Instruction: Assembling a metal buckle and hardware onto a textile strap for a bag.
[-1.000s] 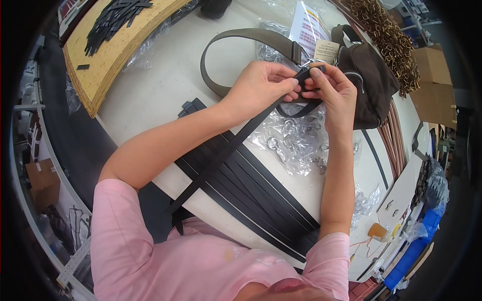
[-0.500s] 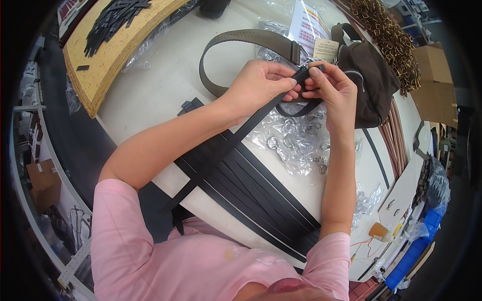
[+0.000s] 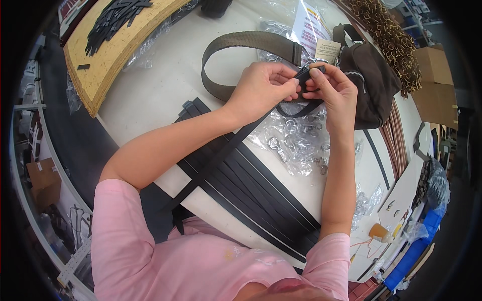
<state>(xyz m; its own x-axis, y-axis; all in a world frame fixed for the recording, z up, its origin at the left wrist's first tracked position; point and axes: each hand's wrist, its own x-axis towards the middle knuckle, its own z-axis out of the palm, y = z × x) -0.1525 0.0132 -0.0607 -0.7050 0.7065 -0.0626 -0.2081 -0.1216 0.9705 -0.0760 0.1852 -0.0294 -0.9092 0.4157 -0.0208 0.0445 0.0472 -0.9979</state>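
Note:
A long black strap [image 3: 226, 152] runs up from my lap across the table to my two hands. My left hand [image 3: 265, 90] pinches it near its upper end between thumb and fingers. Close beside it, my right hand [image 3: 332, 89] grips the strap's end between thumb and forefinger; small details there are covered by the fingers. Just beyond my hands lies a dark brown bag [image 3: 374, 83] with a zip and a broad webbing shoulder strap [image 3: 216, 62] looped to the left. Below the hands, clear plastic bags of metal snap hooks [image 3: 296, 138] lie on the table.
Many black straps [image 3: 251, 185] lie in a bundle under my forearms. At the upper left, a wooden board [image 3: 110, 50] carries short black strips [image 3: 113, 22]. Brass-coloured metal pieces [image 3: 389, 42] are heaped at the far right near a cardboard box [image 3: 434, 75]. Brown strips [image 3: 394, 133] lie nearby.
My left hand has shifted slightly to the right and down along the strap, closer to my right hand. The right hand stays almost in place, and the bag's shoulder strap has moved slightly.

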